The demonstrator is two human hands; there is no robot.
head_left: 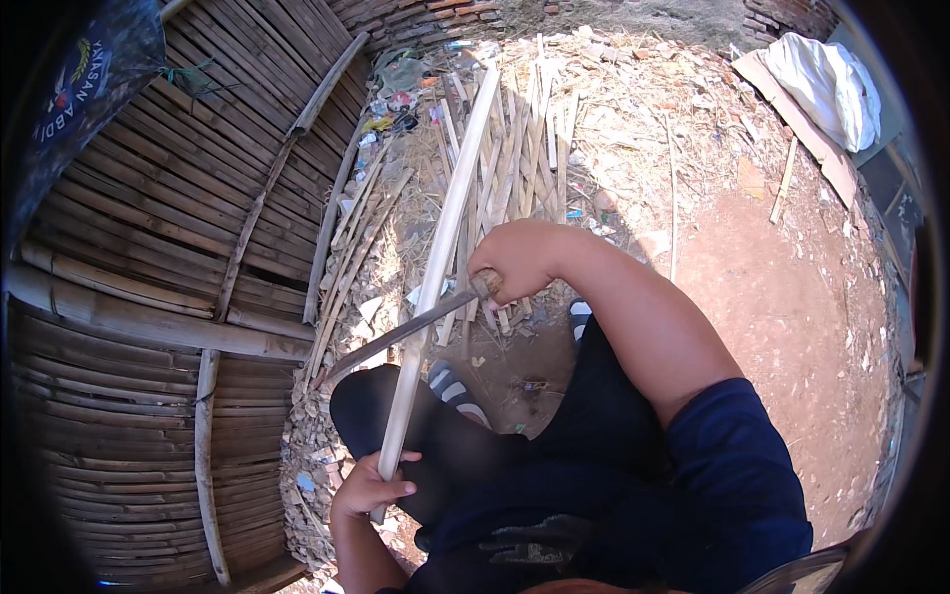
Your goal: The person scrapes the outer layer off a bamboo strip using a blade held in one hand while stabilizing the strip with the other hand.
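Observation:
A long pale bamboo strip (452,213) runs from beside my left hip up and away over my left thigh. Near its lower end my left hand (374,485) is closed around it. My right hand (522,262) grips the wooden handle of a long knife (396,335), its fingers partly hidden behind the back of the hand. The dark blade points to the lower left and crosses the strip above my knee. Blade and strip appear to touch there.
Many loose bamboo strips (524,148) lie piled on the littered ground ahead. A slatted bamboo wall (198,188) stands close on my left. A white sack (821,84) rests at the far right, and a brick wall (426,25) closes the back.

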